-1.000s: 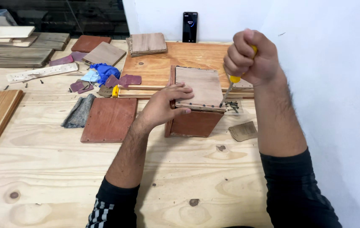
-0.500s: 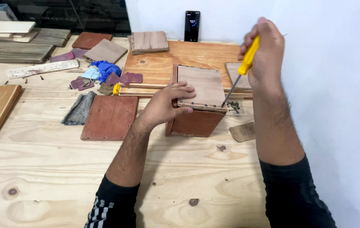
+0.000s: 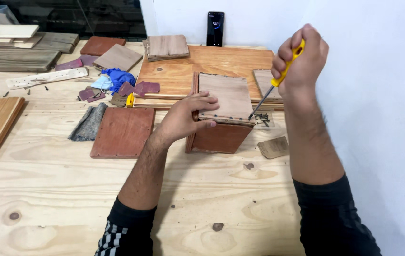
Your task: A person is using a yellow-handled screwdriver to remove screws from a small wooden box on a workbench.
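Nearest the camera, the pale pine bench [image 3: 69, 199] is bare boards with dark knots, and 2 forearms in dark sleeves reach out over it.

The left hand [image 3: 183, 116] lies palm down on the near left corner of a small reddish-brown wooden box [image 3: 221, 118], fingers spread flat over the edge of its lighter top panel [image 3: 226, 97] and thumb curled against the front, closed on nothing. It looks like a bracing hold, pinning panel and box so neither shifts. The box stands right of the bench's middle, towards the white wall.

The right hand [image 3: 302, 59] is raised above and to the right of the box, wrapped in a full fist around the yellow handle of a screwdriver [image 3: 278, 83]. The shaft slants down and left, its tip meeting the near right corner of the top panel, at the end of a row of small screw heads along the near edge. The steep angle seems to let the hand press down as it turns.

Just right of the box lie loose screws [image 3: 262, 118] and a tan scrap of sandpaper [image 3: 273, 147]. To its left lie a flat red-brown board [image 3: 122, 132] and a grey rag [image 3: 87, 122].

Farther back, a large orange-toned board [image 3: 207, 66] carries smaller panels, with a blue cloth [image 3: 117, 78] to its left. At the far edge, a dark phone [image 3: 215, 28] leans upright against the wall.
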